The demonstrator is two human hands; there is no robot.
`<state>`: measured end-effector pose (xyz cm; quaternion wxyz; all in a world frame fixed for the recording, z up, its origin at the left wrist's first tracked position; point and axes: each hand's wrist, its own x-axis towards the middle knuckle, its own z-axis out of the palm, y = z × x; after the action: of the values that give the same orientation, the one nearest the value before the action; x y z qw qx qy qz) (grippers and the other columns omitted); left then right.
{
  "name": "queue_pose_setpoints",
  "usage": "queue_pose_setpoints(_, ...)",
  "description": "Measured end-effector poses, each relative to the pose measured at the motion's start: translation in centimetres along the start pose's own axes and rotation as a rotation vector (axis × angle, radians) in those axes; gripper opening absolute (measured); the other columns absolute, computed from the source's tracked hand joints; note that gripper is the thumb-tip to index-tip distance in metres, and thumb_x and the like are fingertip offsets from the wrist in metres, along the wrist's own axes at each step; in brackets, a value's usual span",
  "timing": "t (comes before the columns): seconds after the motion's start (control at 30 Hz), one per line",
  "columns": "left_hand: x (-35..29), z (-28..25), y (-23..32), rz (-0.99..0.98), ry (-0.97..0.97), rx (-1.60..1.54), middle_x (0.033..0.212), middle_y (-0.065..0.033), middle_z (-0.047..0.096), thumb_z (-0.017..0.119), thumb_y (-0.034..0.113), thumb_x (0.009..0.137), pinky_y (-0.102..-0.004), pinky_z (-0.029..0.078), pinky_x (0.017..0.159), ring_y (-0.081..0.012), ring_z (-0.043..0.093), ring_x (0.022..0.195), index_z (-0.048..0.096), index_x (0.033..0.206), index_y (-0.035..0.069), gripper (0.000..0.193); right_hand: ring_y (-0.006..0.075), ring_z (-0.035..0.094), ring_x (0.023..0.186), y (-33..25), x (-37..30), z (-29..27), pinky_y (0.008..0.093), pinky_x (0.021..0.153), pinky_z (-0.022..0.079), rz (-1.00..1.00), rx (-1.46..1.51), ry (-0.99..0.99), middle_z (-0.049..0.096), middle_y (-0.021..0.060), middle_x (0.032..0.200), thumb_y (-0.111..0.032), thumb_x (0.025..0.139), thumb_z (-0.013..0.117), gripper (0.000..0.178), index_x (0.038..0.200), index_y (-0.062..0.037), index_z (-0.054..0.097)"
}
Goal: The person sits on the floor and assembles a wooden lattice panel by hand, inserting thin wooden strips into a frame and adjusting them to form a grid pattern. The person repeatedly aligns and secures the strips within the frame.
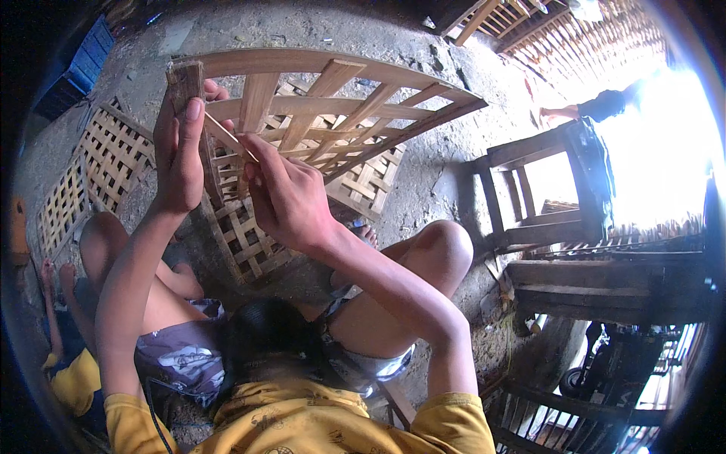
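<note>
A wooden lattice panel [258,98] of wide woven slats stands tilted in front of me, its edges bound by wooden strips. My left hand [180,155] is closed around the upright edge strip [187,82] at the panel's left corner, thumb along its near side. Between my hands runs a thin pale strip [224,136], slanting down to the right beside that corner. My right hand [291,193] pinches its lower end, with the forefinger stretched along it. The exact kind of this thin piece I cannot make out.
Woven lattice panels [113,155] lie on the floor at left and under the held one [246,238]. A blue crate [76,72] is far left. At right stand a wooden stool [535,227] and a motorcycle [616,378]. Another person's arm [563,113] shows in the glare.
</note>
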<state>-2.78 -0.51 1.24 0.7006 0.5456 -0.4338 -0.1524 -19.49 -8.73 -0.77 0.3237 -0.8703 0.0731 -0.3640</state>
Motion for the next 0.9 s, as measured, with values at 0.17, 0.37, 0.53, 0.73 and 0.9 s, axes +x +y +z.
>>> queue_pose_setpoints(0.17,0.2,-0.5,-0.7,0.012,0.008,0.094,0.121,-0.0075,0.062,0.042,0.039,0.112,-0.0324,0.052,0.090,-0.0137,0.062,0.098,0.055,0.133,0.007,0.041,0.0381,0.071,0.076,0.0,-0.2,0.1,0.0458,0.065,0.057,-0.002,0.012,0.043,0.067,0.0178,0.088,0.002,0.091,0.060,0.052,0.141,-0.0017,0.046)
queue_pose_setpoints(0.37,0.6,-0.7,-0.7,0.080,0.010,0.251,0.115,-0.0058,0.065,0.049,0.039,0.110,-0.0312,0.052,0.085,-0.0102,0.061,0.096,0.061,0.123,0.007,0.037,0.0363,0.071,0.072,-0.3,0.1,-0.2,0.0423,0.061,0.056,0.055,-0.056,0.034,0.069,0.0162,0.084,0.001,0.094,0.060,0.047,0.140,-0.0020,0.048)
queue_pose_setpoints(0.53,0.6,0.0,-0.3,0.030,0.040,0.180,0.104,-0.0027,0.066,0.050,0.033,0.111,-0.0267,0.050,0.072,-0.0070,0.060,0.084,0.065,0.114,0.006,0.031,0.0362,0.074,0.079,-0.5,0.5,-1.2,0.0439,0.065,0.058,0.094,-0.087,0.016,0.072,0.0187,0.092,-0.005,0.096,0.062,0.045,0.139,-0.0021,0.051)
queue_pose_setpoints(0.73,1.2,-1.1,-1.7,0.038,0.086,0.055,0.098,0.0002,0.066,0.057,0.028,0.109,-0.0234,0.047,0.060,-0.0054,0.056,0.067,0.065,0.113,0.007,0.023,0.0220,0.070,0.092,-6.1,4.3,-8.3,0.0337,0.084,0.053,0.066,0.284,0.306,0.073,0.0151,0.105,-0.010,0.093,0.068,0.055,0.145,-0.0032,0.053)
queue_pose_setpoints(0.9,2.2,-0.2,-1.7,0.006,0.092,0.079,0.093,0.0008,0.066,0.061,0.034,0.107,-0.0221,0.045,0.057,-0.0050,0.055,0.065,0.066,0.111,0.008,0.027,0.0179,0.063,0.074,-14.3,5.1,-15.0,0.0302,0.071,0.049,-0.258,1.113,0.209,0.071,0.0159,0.089,-0.008,0.089,0.065,0.052,0.138,0.0049,0.052)
